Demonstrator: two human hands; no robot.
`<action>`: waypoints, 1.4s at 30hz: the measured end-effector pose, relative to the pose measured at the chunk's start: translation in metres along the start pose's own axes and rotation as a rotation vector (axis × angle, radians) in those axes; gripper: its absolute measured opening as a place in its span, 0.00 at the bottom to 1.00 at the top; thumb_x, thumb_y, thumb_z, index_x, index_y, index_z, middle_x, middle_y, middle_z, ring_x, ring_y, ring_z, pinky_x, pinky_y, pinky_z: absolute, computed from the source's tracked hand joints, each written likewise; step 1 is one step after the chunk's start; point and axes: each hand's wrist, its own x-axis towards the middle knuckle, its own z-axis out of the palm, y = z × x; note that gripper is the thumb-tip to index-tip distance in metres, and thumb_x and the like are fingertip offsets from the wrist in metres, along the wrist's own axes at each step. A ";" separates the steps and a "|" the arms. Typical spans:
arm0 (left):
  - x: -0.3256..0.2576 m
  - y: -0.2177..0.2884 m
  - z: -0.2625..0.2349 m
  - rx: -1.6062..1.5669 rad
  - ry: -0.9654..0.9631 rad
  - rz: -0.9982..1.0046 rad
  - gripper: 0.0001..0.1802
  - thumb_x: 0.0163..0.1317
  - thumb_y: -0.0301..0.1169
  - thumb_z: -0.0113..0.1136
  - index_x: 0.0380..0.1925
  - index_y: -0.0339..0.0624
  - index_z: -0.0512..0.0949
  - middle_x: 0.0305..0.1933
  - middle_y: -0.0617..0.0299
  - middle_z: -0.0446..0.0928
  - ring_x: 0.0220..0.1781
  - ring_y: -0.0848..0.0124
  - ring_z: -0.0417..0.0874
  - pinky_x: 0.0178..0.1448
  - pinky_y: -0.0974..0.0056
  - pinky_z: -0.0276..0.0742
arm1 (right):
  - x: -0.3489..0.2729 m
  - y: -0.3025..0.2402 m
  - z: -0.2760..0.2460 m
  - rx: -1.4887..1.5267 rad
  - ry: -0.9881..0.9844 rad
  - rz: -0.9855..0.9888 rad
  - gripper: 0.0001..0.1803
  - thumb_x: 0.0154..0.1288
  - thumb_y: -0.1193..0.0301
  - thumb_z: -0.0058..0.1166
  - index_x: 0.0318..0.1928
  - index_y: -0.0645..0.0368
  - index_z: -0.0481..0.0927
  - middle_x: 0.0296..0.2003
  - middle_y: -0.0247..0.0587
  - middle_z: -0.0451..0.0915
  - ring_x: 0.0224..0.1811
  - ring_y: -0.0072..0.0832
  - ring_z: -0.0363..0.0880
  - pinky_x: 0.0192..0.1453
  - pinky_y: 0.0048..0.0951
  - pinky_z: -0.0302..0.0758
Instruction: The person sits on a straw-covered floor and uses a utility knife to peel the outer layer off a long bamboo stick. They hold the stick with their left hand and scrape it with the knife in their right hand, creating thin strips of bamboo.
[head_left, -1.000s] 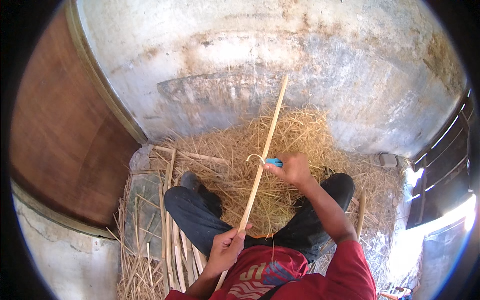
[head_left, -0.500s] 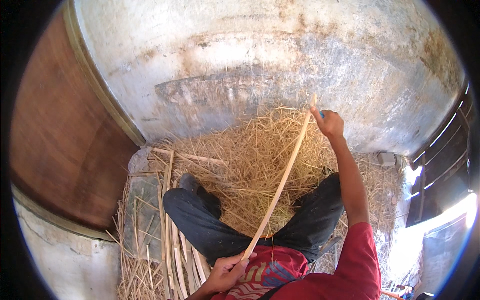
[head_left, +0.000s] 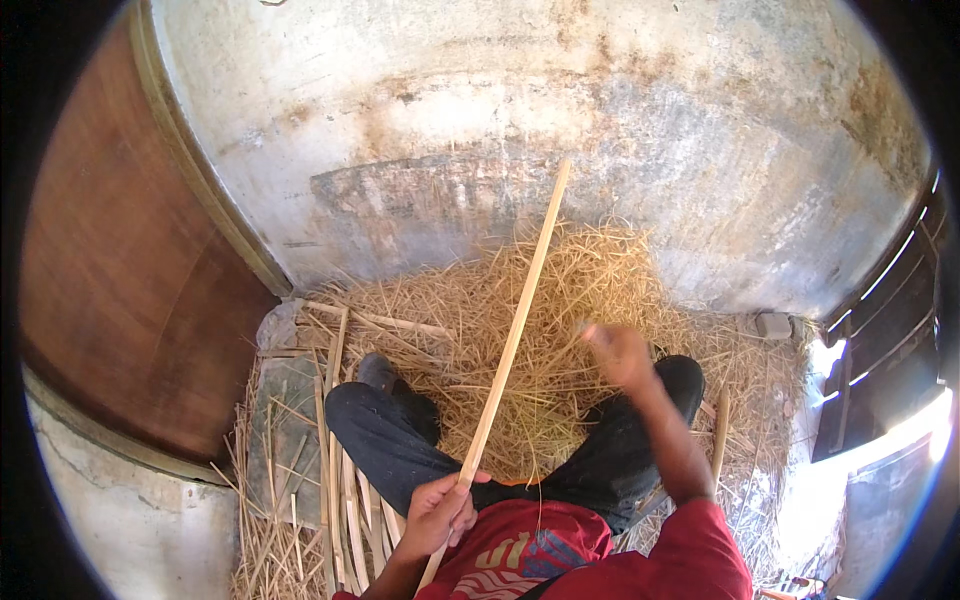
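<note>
- The stained wall stood beyond; the strip's far end was best kept clear of it.
- The straw heap spread below, loose enough to make a poor support.
- The pale strip slanted from the lap out over the straw; a steady angle would have suited even, controlled strokes.
- The left hand had its grip closed round the strip's lower part; firmness there would have checked twisting.
- The right hand hung apart, right of the strip; blur hid its grip's opening and any contents.
</note>
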 end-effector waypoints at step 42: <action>-0.007 0.000 0.019 0.205 -0.042 -0.043 0.16 0.73 0.34 0.42 0.51 0.34 0.69 0.16 0.76 0.60 0.14 0.87 0.58 0.18 0.77 0.53 | 0.004 -0.018 0.020 -0.312 0.006 -0.297 0.33 0.57 0.36 0.49 0.21 0.54 0.82 0.11 0.42 0.72 0.12 0.39 0.73 0.18 0.37 0.69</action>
